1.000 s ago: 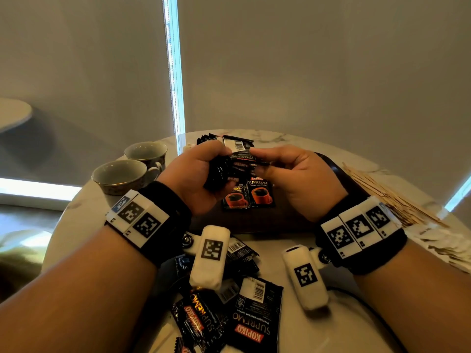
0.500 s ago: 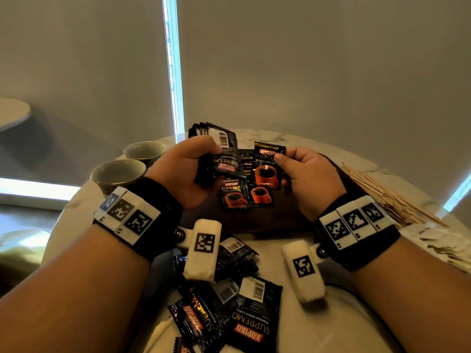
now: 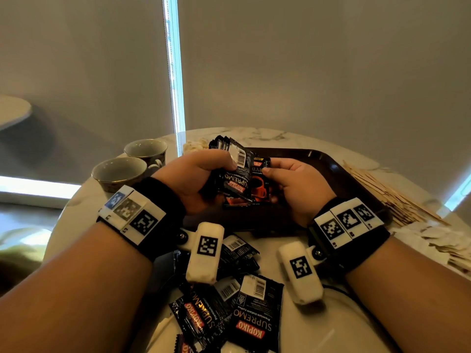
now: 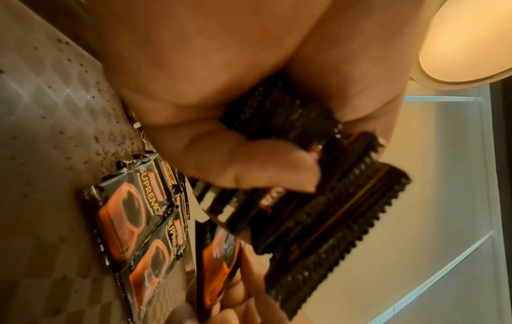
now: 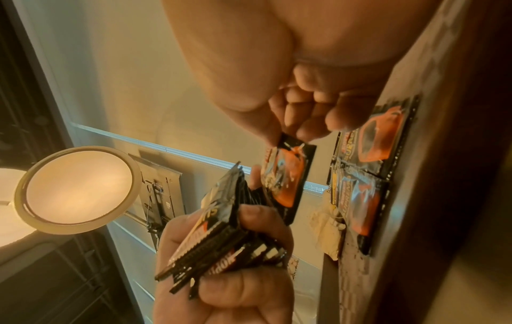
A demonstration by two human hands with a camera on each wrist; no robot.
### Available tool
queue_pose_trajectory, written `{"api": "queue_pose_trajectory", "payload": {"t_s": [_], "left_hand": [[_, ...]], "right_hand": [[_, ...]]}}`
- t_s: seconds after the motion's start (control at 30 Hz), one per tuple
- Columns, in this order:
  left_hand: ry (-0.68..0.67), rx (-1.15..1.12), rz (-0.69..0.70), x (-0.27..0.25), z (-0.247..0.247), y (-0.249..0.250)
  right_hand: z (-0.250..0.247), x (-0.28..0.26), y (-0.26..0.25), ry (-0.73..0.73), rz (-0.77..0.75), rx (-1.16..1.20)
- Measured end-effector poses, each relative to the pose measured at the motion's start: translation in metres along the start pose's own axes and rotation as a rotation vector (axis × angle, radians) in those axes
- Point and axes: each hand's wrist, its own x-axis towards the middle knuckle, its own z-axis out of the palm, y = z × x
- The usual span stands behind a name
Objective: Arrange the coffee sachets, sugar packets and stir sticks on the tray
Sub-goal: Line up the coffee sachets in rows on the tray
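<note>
My left hand (image 3: 204, 174) grips a fanned stack of black coffee sachets (image 3: 233, 164) above the near left part of the dark tray (image 3: 331, 169). The same stack (image 4: 318, 197) fills the left wrist view under my thumb. My right hand (image 3: 293, 179) pinches one single sachet (image 3: 260, 184) by its top edge, front side with the orange cup facing me, just right of the stack; this sachet (image 5: 288, 182) hangs from thumb and forefinger. Two sachets on the tray (image 4: 138, 230) lie face up side by side, mostly hidden behind my hands in the head view.
Several loose sachets (image 3: 244, 314) lie on the marble table (image 3: 318, 335) near me. Wooden stir sticks (image 3: 390, 197) and pale sugar packets (image 3: 448, 243) sit right of the tray. Two cups (image 3: 119, 171) stand at the left, a few packets behind them.
My right hand has drawn one sachet out of the stack and turned it upright; it now holds it close beside the stack, lower than half a second ago. The left hand keeps the stack.
</note>
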Motion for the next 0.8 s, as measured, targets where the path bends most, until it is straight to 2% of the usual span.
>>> {"api": "queue_pose_trajectory", "payload": {"t_s": [0.17,0.37,0.63,0.8], "left_hand": [[0.077,-0.049,0.0,0.002,-0.001,0.0],[0.109,-0.092,0.009,0.005,-0.004,-0.001],[0.266,-0.266,0.112,0.01,-0.012,0.005],[0.286,-0.175,0.073,0.006,-0.012,0.006]], "right_hand": [[0.0,-0.001,0.002,-0.063,0.016,0.031],[-0.002,0.003,0.006,0.004,0.048,0.052],[-0.002,0.003,0.011,0.041,0.15,0.058],[0.0,0.002,0.01,-0.007,0.212,0.007]]}}
